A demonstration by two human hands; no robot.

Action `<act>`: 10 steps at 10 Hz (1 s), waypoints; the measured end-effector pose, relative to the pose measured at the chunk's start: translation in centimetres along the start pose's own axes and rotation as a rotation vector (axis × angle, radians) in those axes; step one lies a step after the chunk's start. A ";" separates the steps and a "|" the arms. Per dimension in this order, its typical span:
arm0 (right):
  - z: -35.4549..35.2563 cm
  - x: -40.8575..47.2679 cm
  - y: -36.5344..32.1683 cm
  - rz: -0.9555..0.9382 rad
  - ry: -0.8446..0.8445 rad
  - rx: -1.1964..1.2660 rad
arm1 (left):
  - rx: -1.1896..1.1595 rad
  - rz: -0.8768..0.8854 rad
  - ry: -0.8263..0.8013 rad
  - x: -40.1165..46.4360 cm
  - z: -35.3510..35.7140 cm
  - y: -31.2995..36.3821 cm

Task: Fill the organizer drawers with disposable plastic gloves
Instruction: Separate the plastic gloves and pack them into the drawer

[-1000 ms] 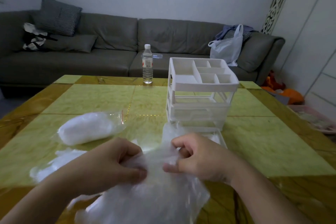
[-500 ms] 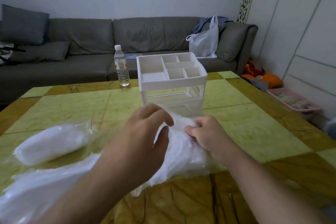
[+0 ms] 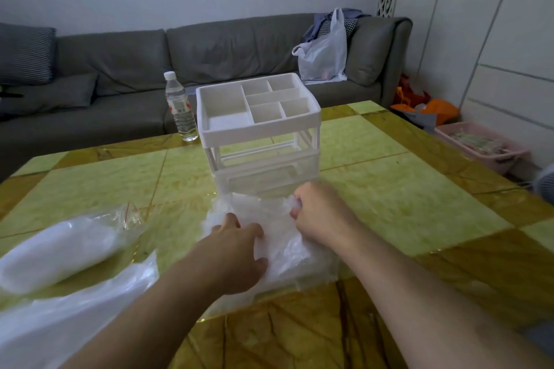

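Observation:
A white organizer (image 3: 258,126) with a compartment tray on top stands mid-table; its upper drawer slot is open and bare. Directly in front of it lies a crumpled heap of clear plastic gloves (image 3: 287,252), covering what looks like a pulled-out drawer. My left hand (image 3: 236,252) presses flat on the heap's left side with fingers stretched forward. My right hand (image 3: 317,213) is at the heap's far right corner, close to the organizer's base, with curled fingers pinching the gloves.
A full clear bag of gloves (image 3: 57,249) lies at the left, with loose plastic sheeting (image 3: 75,308) in front of it. A water bottle (image 3: 180,108) stands at the table's far edge. Beyond are a grey sofa (image 3: 120,69) and a pink basket (image 3: 479,144) on the floor.
Both hands have carried the bunch of gloves forward from near me toward the organizer. My left hand has dropped from above the heap onto it, and my view has swung left.

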State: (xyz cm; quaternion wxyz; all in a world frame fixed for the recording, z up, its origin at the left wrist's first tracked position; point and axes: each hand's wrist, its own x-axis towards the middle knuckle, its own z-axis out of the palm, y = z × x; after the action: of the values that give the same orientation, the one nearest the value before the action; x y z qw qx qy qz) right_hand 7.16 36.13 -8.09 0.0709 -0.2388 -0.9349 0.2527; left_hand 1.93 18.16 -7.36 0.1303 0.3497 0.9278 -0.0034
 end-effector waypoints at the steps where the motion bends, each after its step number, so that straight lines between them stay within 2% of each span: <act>1: -0.1 0.1 -0.1 0.009 -0.014 -0.034 | -0.010 -0.012 -0.079 0.8 0.1 0.2; 2: -1.3 -0.9 -1.1 0.032 0.014 -0.105 | -0.006 -0.009 -0.094 1.6 0.6 0.3; 3: -2.8 -3.0 -3.6 -0.093 0.193 -0.269 | -0.003 -0.007 -0.128 1.8 0.7 0.5; 4: -2.5 -5.3 -7.2 -0.206 0.159 -0.118 | 0.065 0.021 -0.136 2.3 1.0 0.7; 5: 0.1 -5.1 -7.9 -0.041 -0.036 -0.077 | 0.016 -0.026 -0.172 2.5 1.2 0.5; 6: 2.3 -4.0 -6.3 0.088 -0.153 -0.109 | -0.057 0.017 -0.140 2.3 1.2 0.0; 9: 2.0 -3.7 -3.3 0.065 -0.361 -0.189 | -0.107 -0.012 -0.157 2.2 0.9 -0.3; 10: 1.5 -3.2 -4.0 0.060 -0.432 -0.199 | -0.001 0.066 -0.157 1.6 0.2 0.5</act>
State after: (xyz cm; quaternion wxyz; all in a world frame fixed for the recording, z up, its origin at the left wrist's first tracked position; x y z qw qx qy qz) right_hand 7.94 30.95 -7.38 -0.1622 -0.2128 -0.9411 0.2067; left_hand 1.13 19.51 -7.91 0.2028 0.3788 0.9026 -0.0259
